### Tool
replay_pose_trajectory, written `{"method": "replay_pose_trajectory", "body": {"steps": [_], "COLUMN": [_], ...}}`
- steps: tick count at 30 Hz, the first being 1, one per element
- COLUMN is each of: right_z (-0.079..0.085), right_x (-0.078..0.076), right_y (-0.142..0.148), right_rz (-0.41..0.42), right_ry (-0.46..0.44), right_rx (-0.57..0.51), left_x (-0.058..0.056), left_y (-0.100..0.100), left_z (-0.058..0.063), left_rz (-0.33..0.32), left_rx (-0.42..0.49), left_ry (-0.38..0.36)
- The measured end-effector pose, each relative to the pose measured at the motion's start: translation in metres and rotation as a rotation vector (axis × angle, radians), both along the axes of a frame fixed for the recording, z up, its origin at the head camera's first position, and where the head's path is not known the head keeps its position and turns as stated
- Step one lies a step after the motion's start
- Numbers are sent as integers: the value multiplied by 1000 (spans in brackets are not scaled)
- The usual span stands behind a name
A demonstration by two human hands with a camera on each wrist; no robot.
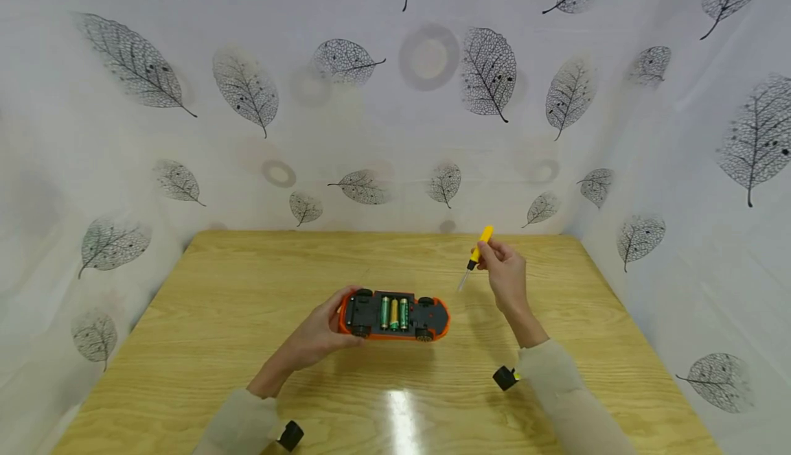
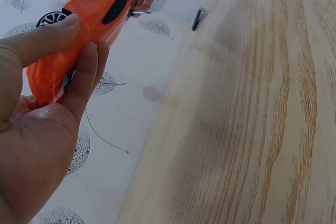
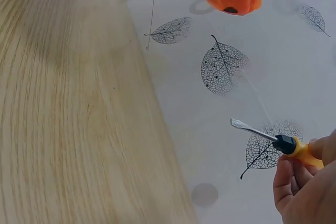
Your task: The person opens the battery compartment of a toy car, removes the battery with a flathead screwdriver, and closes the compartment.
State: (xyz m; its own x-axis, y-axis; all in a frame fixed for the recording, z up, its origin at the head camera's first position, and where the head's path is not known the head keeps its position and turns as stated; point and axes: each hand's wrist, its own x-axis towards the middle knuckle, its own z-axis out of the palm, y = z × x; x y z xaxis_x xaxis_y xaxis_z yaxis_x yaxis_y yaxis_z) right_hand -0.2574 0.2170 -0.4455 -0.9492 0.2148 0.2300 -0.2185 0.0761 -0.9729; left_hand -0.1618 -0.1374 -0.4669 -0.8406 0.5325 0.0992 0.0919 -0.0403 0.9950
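My left hand [image 1: 318, 335] grips an orange toy car [image 1: 432, 333] by one end, thumb on one side and fingers on the other. The black underside faces the head camera. Its uncovered battery compartment holds three green batteries [image 1: 394, 313] side by side. In the left wrist view the car's orange side [image 2: 100, 9] and one wheel [image 2: 51, 19] show beside the thumb. To the right, my right hand [image 1: 508, 276] pinches the yellow handle of a screwdriver [image 1: 476, 252], blade pointing down toward the car but apart from it. The right wrist view shows a flat blade tip [image 3: 239, 124].
Both hands are over a light wood table [image 1: 247, 270]. Behind and beside it hangs a white leaf-print cloth [image 1: 395, 132]. A small dark piece [image 2: 198, 19] lies on the table in the left wrist view. Black wrist cameras [image 1: 505, 377] sit by both sleeves.
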Motion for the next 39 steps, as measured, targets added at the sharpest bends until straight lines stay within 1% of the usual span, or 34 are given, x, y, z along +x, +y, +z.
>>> {"method": "replay_pose_trajectory", "body": {"steps": [3,9,14,18,28,34,39], "right_z": [-5,-17,-27,-33,-44,-50,-54], "right_x": [-2,-5,-6,-7,-9,-11,-13], "right_y": [0,1,0,0,1,0,0], "right_rz": [3,18,40,48,75,92,89], "right_ry": [-18,-83,-103,-130,-150,-163,-178], "right_rx": [9,45,70,110,174,177,184], "left_x": [0,0,0,0,0,1,1], "left_y": [0,0,1,0,0,-1,-1], "left_z": [0,1,2,1,2,1,2], "left_rz": [9,23,23,28,20,20,24], "left_rx": [-10,-31,-30,-28,-13,-18,-18], "left_ry": [2,12,8,9,8,7,1]}}
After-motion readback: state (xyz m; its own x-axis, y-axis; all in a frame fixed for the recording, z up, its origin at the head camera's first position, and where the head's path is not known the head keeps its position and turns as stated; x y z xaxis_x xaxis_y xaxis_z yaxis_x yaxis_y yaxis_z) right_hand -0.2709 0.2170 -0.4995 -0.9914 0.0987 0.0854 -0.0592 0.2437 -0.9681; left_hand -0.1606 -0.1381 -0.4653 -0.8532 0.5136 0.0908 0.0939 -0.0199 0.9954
